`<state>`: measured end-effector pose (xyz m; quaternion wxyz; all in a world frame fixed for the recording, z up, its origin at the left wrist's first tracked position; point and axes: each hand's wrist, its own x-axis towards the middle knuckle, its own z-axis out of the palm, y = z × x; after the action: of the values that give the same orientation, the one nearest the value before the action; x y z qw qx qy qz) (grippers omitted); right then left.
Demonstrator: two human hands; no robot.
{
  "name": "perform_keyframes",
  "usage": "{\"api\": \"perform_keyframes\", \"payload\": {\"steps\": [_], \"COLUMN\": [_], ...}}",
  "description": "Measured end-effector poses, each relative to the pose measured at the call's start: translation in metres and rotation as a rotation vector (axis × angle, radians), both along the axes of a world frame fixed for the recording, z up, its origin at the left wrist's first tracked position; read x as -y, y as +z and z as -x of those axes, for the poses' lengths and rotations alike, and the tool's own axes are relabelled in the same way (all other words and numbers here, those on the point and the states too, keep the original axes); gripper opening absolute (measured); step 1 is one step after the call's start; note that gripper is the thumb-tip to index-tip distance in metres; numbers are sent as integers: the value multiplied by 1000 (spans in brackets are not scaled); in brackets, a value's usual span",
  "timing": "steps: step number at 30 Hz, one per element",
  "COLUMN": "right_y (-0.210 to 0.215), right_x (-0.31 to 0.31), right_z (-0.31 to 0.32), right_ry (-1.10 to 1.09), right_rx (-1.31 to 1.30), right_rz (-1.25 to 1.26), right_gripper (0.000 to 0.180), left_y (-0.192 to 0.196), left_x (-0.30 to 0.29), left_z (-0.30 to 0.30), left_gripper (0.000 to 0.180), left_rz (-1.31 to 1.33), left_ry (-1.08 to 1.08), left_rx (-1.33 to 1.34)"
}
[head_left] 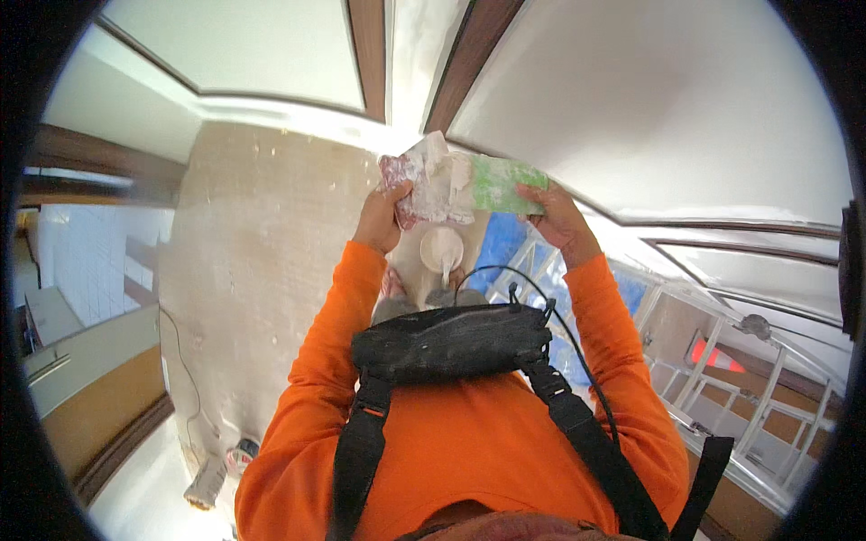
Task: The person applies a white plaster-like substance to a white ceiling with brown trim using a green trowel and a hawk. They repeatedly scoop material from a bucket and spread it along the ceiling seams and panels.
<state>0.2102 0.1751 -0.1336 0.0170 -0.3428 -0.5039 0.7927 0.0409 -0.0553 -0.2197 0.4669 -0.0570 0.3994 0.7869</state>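
Observation:
My left hand (381, 216) grips a flat maroon spreader-like piece (406, 209) smeared thickly with white paste. My right hand (557, 218) pinches the edge of a flat green spreader-like piece (505, 176), also streaked white. The two flat pieces meet or overlap in front of me, where the paste hides their edges. Below them, near my feet, stands a round pale container (442, 245) with whitish contents and a light handle-like part at its near side. Both arms reach forward in orange sleeves.
A metal ladder (765, 401) stands at the right, near an orange cone (719, 357). Blue sheeting (502, 248) lies right of the container. Wall panels with dark wood trim (469, 63) rise ahead. A cable (187, 365) and small items (207, 482) are at lower left.

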Motion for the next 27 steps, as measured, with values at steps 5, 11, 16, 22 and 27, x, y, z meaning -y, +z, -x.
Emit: {"api": "perform_keyframes", "payload": {"steps": [5,11,16,22,27], "right_y": [22,215,423,615,737], "right_x": [-31,-80,-60,-66,-79], "right_z": [15,7,10,43,124], "right_ry": [152,-406,-753,-1059,-1279], "right_rx": [-188,-597,-980,-566,-295], "right_rz": [-884,-988,-1323,-2328,-2734], "right_gripper": [35,34,19,21,18], "left_y": [79,112,129,97,80], "left_x": [-9,-44,-37,-24,-19], "left_z": [23,38,37,77,142], "left_gripper": [31,52,49,53,55], "left_rz": [-100,-230,-339,-176,-43], "left_ry": [18,-115,60,37,54], "left_rx": [-145,-462,-274,-694,-735]}}
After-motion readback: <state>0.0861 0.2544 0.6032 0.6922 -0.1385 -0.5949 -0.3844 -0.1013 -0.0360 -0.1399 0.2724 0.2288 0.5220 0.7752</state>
